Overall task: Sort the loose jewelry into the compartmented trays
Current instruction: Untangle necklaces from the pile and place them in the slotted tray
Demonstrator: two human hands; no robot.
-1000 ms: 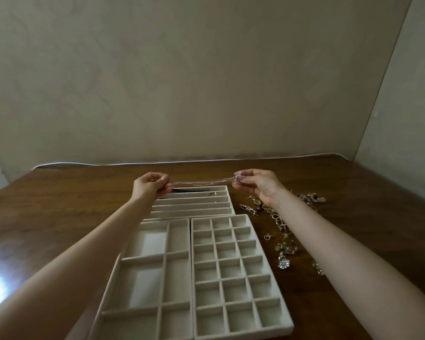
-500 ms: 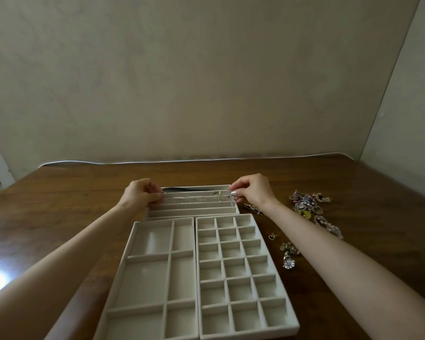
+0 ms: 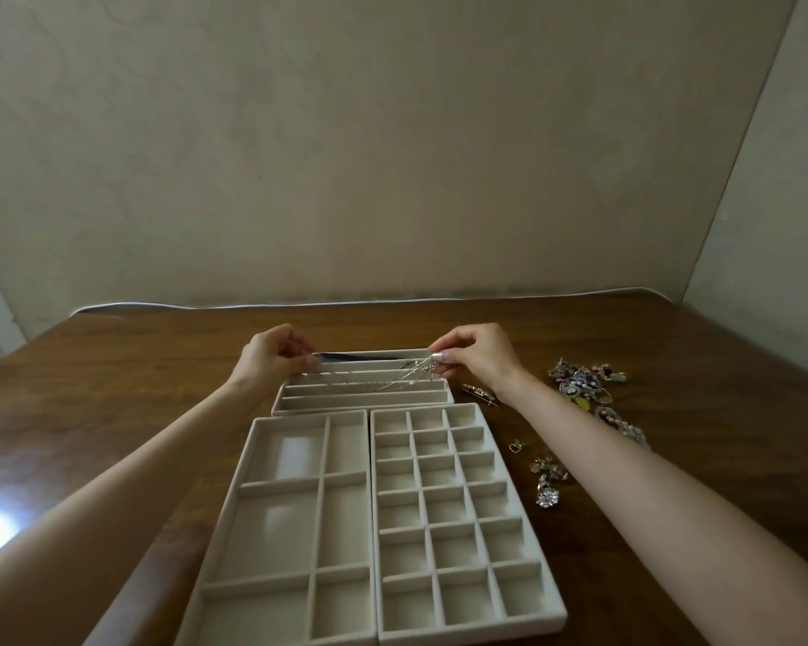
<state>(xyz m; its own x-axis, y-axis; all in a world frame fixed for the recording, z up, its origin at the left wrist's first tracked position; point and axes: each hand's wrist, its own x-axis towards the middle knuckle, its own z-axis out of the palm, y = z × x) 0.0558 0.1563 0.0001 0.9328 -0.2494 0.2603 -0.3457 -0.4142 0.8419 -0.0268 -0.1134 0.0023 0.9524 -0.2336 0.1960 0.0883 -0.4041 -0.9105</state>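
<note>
At 11 o'clock the left hand (image 3: 271,361) and at 1 o'clock the right hand (image 3: 474,359) each pinch an end of a silver chain (image 3: 379,384), which sags into a middle slot of the long-slot tray (image 3: 346,403) at 12. Best lowered level along one slot, ends released together

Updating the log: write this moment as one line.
chain sags into long-slot tray | left hand, right hand pinch its ends | loose jewelry on table

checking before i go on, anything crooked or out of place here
Only the chain: its right end, pinched by the right hand, crosses the dividers of the far slotted tray slantwise instead of lying in one slot.
</note>
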